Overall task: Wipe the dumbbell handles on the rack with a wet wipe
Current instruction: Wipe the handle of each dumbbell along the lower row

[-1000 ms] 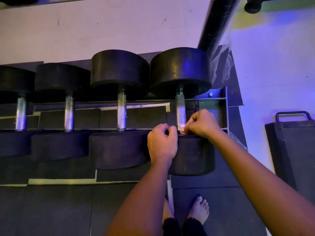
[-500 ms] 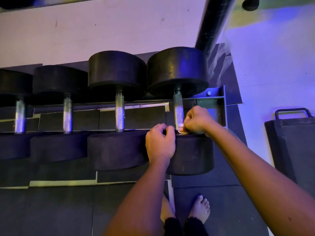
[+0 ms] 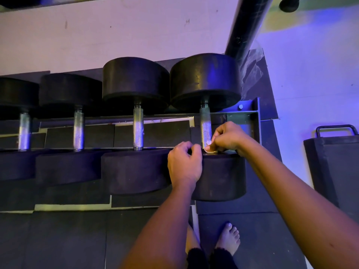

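**Rack row, left to right**

Mid-frame: four dumbbells (image 3: 136,80) side by side on the rack (image 3: 250,113). At the rightmost handle (image 3: 205,123): right hand (image 3: 227,138) with wet wipe (image 3: 209,148), left hand (image 3: 184,164) just left, against the near head (image 3: 221,175). Right edge: handled case (image 3: 334,162). Bottom centre: feet (image 3: 227,239).

The dumbbell heads (image 3: 205,80) were black, their handles (image 3: 205,125) silver with cross-hatched knurling. The wipe (image 3: 209,147) was white, the floor mats (image 3: 68,239) dark grey, the wall (image 3: 116,35) pale under purple-blue light.
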